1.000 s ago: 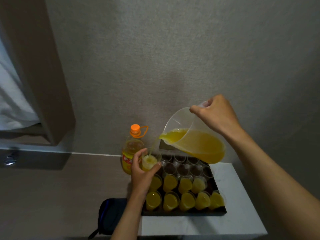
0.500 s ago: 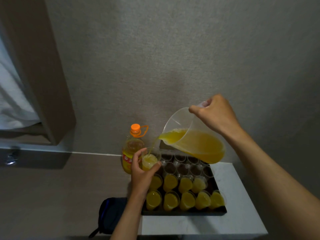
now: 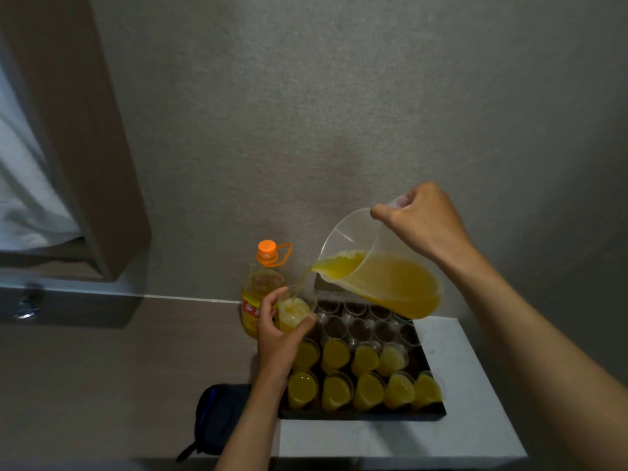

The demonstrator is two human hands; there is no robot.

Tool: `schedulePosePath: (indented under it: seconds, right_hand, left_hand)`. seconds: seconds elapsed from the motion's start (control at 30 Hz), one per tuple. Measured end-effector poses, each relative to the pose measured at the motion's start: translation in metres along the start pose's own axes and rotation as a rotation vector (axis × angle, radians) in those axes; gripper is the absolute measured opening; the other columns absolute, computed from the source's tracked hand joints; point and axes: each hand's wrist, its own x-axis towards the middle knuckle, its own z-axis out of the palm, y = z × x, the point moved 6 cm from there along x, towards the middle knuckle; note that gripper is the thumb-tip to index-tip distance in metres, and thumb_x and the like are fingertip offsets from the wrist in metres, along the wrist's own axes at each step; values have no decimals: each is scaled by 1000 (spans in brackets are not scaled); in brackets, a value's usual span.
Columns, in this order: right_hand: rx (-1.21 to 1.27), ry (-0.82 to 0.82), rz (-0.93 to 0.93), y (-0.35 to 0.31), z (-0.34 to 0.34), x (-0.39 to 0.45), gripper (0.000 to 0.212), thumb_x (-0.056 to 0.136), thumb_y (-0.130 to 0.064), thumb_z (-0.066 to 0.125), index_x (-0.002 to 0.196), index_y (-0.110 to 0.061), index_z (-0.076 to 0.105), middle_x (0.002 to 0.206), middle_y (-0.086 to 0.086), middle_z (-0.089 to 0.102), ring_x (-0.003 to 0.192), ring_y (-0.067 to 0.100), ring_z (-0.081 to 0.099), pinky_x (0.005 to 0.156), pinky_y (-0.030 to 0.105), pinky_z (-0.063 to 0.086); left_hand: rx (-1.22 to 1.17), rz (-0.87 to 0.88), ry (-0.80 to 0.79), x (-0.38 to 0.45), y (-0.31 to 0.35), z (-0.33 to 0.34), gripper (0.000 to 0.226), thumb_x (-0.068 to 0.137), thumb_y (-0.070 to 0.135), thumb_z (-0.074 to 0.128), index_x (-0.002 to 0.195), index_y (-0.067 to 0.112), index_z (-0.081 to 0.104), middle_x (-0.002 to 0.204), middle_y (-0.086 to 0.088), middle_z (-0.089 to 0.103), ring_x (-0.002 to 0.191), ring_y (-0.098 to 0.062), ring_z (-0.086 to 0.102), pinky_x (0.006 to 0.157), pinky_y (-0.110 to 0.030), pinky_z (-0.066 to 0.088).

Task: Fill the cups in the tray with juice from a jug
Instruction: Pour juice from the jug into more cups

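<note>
Head view: right hand (image 3: 424, 223) grips the heavy, sloshing jug (image 3: 380, 270) by its handle; left hand (image 3: 277, 338) lightly pinches the flimsy cup (image 3: 294, 314).

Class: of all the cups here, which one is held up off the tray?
The cup gripped by the left hand, under the jug; the rest sit in the tray.

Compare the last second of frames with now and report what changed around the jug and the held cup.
Almost nothing moved. The right hand still tips the jug, its thin stream running into the cup the left hand holds at the tray's far left corner. Any rise in the cup's juice is too slight to judge. Filled cups, empty cups and the bottle are unchanged.
</note>
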Motion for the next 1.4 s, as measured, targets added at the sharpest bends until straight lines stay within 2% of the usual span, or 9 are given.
schedulePosePath:
  seconds: [0.1,0.47,0.67,0.83,1.0,1.17,1.27,1.4]
  right_hand:
    - [-10,-2,2,1,0,1,41,83,-35,72,53,-22,47,45,-5,38,43,14,35,51,31,36]
    - [-24,1,25,3,1,4,44,83,-35,73,52,-22,44,46,-5,39,44,15,35,51,30,35]
    - [-30,9,20,1,0,4,38,84,-35,74,57,-21,51,51,-1,42,47,16,39,50,30,33]
    - [-34,-1,19,1,0,5,40,84,-35,73,55,-22,50,49,-2,42,47,16,39,50,29,34]
    - [-9,-16,17,0,1,7,36,84,-34,73,57,-21,53,50,-1,43,49,16,40,52,33,36]
    - [-13,-10,16,0,2,10,42,82,-35,72,53,-22,45,48,-3,40,47,17,37,53,34,36]
    - [-21,-5,16,-1,1,10,44,82,-35,72,52,-22,43,47,-4,38,46,17,36,53,34,35]
    - [-27,2,12,-4,1,9,43,82,-35,71,52,-22,43,47,-4,38,47,17,36,54,33,35]
  left_hand:
    - [-7,0,1,1,1,0,63,74,2,87,126,25,60,126,9,62,103,7,62,77,-13,52]
    - [-7,20,-6,1,3,3,63,75,-1,85,128,19,59,124,10,62,98,12,61,75,-10,51]
    - [11,8,16,3,-3,1,64,72,6,89,123,33,61,127,11,64,110,-3,63,84,-23,53]
    - [6,3,14,4,-1,1,64,73,3,88,125,28,61,124,9,64,104,4,63,77,-14,52]
    - [12,7,8,4,1,0,62,74,3,87,125,26,61,124,11,62,102,8,60,78,-13,52]
    - [14,9,10,5,1,-1,62,73,6,89,124,29,61,126,14,62,110,5,58,86,-20,52]
    - [10,14,13,4,2,-1,61,74,5,88,124,26,61,124,14,62,107,8,59,84,-18,53]
    - [14,18,23,5,1,-3,62,73,6,90,123,29,61,124,13,63,110,0,60,87,-22,54]
